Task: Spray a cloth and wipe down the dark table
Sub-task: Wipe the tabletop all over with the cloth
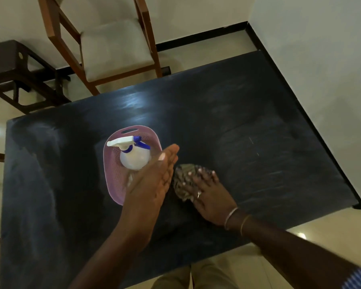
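A dark table [248,122] fills the middle of the view. On it stands a pink plastic basket [113,170] holding a clear spray bottle [133,158] with a white and blue trigger head. My left hand [154,180] hovers flat, fingers straight and together, over the basket's right rim beside the bottle, holding nothing. Just right of the basket, my right hand [206,195] presses down on a crumpled grey-green cloth [181,184] lying on the tabletop, fingers spread over it.
A wooden chair [113,44] with a pale seat stands beyond the table's far edge. A dark low stand [19,74] sits at the far left. A white wall [321,59] runs along the table's right side.
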